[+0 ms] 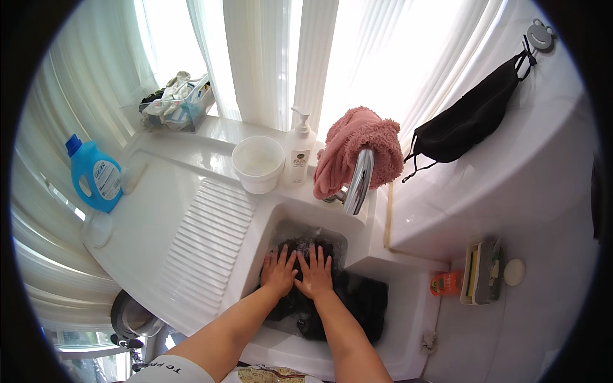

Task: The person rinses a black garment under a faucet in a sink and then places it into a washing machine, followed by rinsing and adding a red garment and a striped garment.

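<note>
Both of my hands lie side by side on dark wet cloth in the white sink. My left hand is flat with its fingers spread, pressing on the cloth. Beside it, my right hand rests the same way, fingers apart and pointing toward the tap. Water with some bubbles surrounds the cloth, which bunches at the far end and spreads toward the right. Above the sink's far edge stands a chrome tap, with a fluffy pink towel draped over it.
Left of the sink is a ribbed washboard. A white tub and pump bottle stand behind it. A blue detergent bottle and clear bin sit farther left. A black mask and soap rack hang right.
</note>
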`<state>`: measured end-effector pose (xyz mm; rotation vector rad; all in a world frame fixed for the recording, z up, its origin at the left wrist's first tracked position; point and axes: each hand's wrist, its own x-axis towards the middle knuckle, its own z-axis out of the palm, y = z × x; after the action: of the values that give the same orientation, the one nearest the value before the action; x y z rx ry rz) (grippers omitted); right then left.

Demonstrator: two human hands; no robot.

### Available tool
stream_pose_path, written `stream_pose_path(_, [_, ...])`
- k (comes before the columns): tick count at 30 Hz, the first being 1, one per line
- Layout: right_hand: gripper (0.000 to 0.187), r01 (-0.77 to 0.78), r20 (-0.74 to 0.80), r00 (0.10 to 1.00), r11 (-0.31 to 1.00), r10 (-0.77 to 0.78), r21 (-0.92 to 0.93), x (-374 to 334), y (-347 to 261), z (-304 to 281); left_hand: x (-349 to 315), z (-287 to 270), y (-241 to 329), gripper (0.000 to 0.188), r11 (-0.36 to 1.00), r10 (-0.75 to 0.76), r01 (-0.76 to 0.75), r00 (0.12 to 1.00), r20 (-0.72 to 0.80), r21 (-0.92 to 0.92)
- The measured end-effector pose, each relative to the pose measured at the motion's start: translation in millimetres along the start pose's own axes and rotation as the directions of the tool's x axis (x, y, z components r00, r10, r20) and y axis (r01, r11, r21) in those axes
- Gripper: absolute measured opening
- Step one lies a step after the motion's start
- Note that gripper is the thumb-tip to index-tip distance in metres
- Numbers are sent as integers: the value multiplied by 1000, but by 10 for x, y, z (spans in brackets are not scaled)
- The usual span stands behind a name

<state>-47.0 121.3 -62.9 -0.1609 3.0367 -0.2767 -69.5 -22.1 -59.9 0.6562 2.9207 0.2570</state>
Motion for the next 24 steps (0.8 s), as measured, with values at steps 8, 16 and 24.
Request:
stream_pose_path(8, [85, -72, 180, 982, 993, 54, 92, 341, 178, -11, 485, -34, 24, 60, 998, -38, 27, 986, 162, 64])
stream_pose_path(16, [97, -82, 450, 892, 961, -47, 263, 538, 479, -186, 765, -205, 38, 88, 996, -2, -38, 898, 441, 81])
stream_pose_path(24, [90, -276, 363, 897, 961, 251, 17, -1039, 214, -788, 178, -388, 79, 82, 998, -36, 53, 900, 434, -26])
